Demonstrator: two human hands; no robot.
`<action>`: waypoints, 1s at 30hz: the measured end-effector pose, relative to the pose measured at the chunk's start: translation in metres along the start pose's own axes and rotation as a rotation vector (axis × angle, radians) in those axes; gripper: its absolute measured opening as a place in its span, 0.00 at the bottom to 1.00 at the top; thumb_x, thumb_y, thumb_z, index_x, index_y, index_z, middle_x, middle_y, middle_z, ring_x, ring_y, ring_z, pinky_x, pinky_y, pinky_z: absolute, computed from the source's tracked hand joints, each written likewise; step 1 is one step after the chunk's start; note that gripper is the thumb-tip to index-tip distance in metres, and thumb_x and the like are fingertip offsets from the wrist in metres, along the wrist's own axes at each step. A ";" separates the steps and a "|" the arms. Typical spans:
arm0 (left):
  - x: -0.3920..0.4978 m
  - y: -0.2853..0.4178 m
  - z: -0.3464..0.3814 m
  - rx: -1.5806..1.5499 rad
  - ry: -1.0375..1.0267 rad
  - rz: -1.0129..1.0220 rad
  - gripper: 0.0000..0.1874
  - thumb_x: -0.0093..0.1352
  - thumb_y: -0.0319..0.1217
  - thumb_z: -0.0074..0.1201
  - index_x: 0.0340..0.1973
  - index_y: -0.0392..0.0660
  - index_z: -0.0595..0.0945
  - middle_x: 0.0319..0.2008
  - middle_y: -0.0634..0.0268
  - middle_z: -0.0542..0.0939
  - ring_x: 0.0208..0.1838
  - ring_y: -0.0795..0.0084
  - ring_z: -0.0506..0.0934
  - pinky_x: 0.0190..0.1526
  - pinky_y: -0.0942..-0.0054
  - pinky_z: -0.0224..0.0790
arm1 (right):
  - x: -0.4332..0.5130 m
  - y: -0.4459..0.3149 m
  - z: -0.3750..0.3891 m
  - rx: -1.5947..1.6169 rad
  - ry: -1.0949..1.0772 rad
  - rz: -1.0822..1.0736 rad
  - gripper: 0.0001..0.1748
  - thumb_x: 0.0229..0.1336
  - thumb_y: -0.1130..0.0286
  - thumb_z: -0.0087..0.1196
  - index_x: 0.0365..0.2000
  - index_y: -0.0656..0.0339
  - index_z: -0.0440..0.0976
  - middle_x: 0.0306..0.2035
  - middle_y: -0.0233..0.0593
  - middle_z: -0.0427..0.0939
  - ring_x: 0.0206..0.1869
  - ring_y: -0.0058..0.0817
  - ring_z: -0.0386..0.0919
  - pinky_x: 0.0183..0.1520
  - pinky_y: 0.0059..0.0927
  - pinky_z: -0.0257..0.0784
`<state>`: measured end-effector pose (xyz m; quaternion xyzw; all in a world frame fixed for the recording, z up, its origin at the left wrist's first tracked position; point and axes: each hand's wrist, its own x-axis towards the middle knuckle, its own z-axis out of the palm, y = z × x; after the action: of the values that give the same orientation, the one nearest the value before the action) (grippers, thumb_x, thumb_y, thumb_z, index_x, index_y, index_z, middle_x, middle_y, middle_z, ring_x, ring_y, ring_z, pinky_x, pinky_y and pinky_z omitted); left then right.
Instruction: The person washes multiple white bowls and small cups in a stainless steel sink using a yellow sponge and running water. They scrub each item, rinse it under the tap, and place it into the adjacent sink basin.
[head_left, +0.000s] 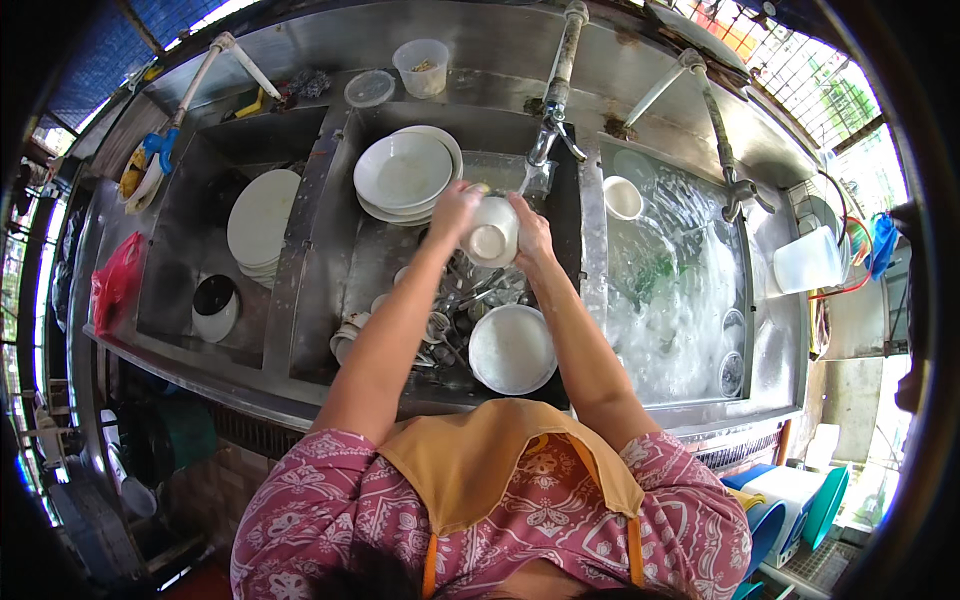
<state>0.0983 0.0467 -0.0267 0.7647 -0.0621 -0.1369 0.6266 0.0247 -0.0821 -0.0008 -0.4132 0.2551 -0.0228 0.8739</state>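
Over the middle sink basin (319, 300), a white bowl (491, 234) is tipped so that its foot ring faces me. My right hand (532, 229) grips its right side. On the opposite side, my left hand (454, 211) presses against the bowl, slightly blurred. A small yellowish thing (482, 187) shows at the left fingertips, too blurred to name surely. Stacked white dishes (403, 171) stand just beyond my left hand. Below the hands lie metal cutlery (484, 289), a round white bowl (513, 349) and several small cups (346, 337).
A chrome tap (553, 124) runs behind my hands. The right basin holds foamy water (667, 300) and a floating white bowl (623, 198). White plates (262, 217) and a dark-lined pot (216, 307) occupy the left basin. A plastic tub (421, 69) sits on the back ledge.
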 end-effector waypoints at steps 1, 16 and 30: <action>0.012 -0.018 -0.005 -0.438 -0.175 -0.302 0.14 0.66 0.40 0.45 0.39 0.45 0.77 0.39 0.60 0.77 0.41 0.62 0.76 0.43 0.59 0.67 | 0.008 0.007 -0.009 0.110 -0.036 -0.001 0.19 0.60 0.59 0.47 0.39 0.68 0.72 0.35 0.42 0.77 0.36 0.32 0.77 0.40 0.37 0.75; -0.041 0.009 0.063 0.429 -0.064 0.570 0.16 0.54 0.26 0.54 0.38 0.37 0.75 0.45 0.48 0.71 0.51 0.47 0.69 0.50 0.60 0.64 | 0.005 0.012 -0.041 0.525 -0.413 0.272 0.20 0.54 0.49 0.47 0.39 0.50 0.75 0.39 0.38 0.77 0.44 0.40 0.74 0.51 0.50 0.67; -0.072 0.038 0.056 0.093 -0.256 0.207 0.23 0.61 0.41 0.55 0.40 0.32 0.76 0.36 0.53 0.78 0.41 0.64 0.76 0.46 0.68 0.65 | 0.003 0.002 -0.041 0.226 -0.256 0.143 0.20 0.55 0.52 0.50 0.38 0.58 0.73 0.36 0.40 0.77 0.39 0.34 0.76 0.46 0.41 0.71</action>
<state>0.0163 0.0052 0.0097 0.7588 -0.2260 -0.1647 0.5883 0.0078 -0.1107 -0.0259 -0.2926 0.1666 0.0637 0.9394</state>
